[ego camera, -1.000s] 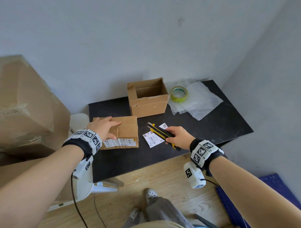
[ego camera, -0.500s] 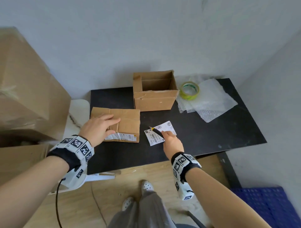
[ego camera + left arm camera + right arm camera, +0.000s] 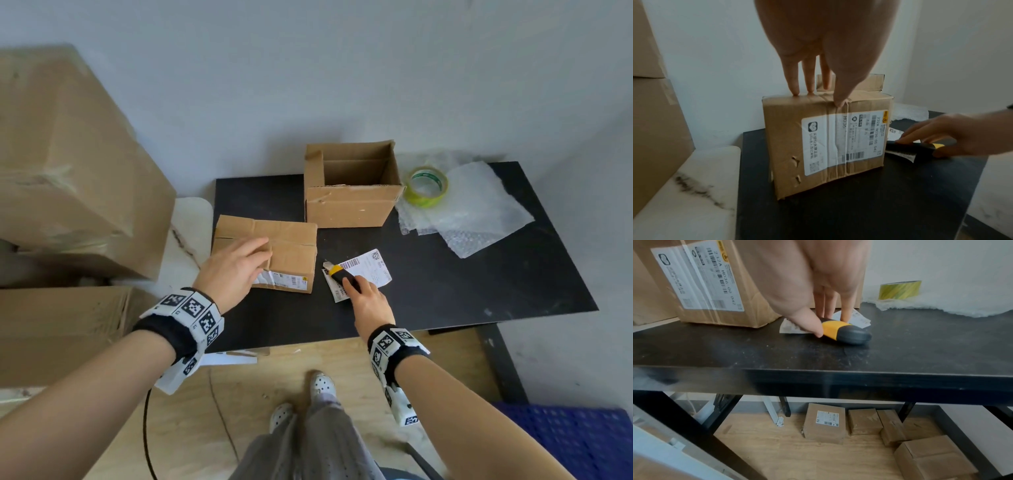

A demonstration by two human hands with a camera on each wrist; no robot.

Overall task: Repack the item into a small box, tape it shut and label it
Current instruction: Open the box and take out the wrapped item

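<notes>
The right hand (image 3: 368, 301) lies over a yellow-and-black utility knife (image 3: 340, 274), thumb on one side of the handle and fingers (image 3: 845, 311) reaching down on the other, so it grips the knife while the knife lies on the black table (image 3: 462, 284). The knife lies across a loose white shipping label (image 3: 371, 269), its blade end pointing toward ten o'clock in the head view.

At nine o'clock from the knife, just beside it, stands the sealed cardboard parcel (image 3: 287, 246). The left hand (image 3: 233, 270) rests on top of it with straight fingers (image 3: 792, 78), the fingertips and thumb pressing on the taped top seam; nothing is clasped. The parcel's near face carries a white printed label under clear tape, plain in the left wrist view.

At twelve o'clock from the knife sits the small open box (image 3: 352, 192), flaps up, its inside in shadow. At two o'clock from the knife a roll of yellow-green tape (image 3: 426, 186) lies on a sheet of bubble wrap (image 3: 479, 212) that spreads toward the table's far right corner.

Off the table, at nine o'clock, large cardboard cartons (image 3: 68, 164) are stacked beside a white marbled surface (image 3: 186, 233). Under the table, the right wrist view shows several smaller cardboard boxes (image 3: 865, 423) on the wooden floor (image 3: 777, 447).
</notes>
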